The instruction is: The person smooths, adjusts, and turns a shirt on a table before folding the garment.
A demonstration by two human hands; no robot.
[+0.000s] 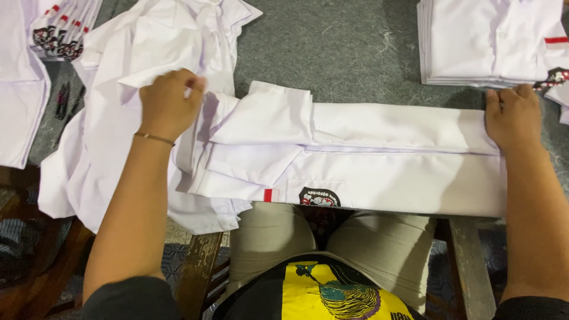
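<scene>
A white shirt (379, 160) lies folded lengthwise across the grey table (338, 53), its sleeves tucked in and a dark round badge with a small red tab near the front edge. My left hand (169, 101) is closed on the shirt's collar end at the left. My right hand (512, 115) presses flat on the shirt's other end at the right, fingers together.
A loose heap of white shirts (130, 53) lies at the left, under and behind my left hand. A neat stack of folded white shirts (486, 41) sits at the back right. More badged shirts (59, 29) lie far left. My knees are below the table's wooden edge.
</scene>
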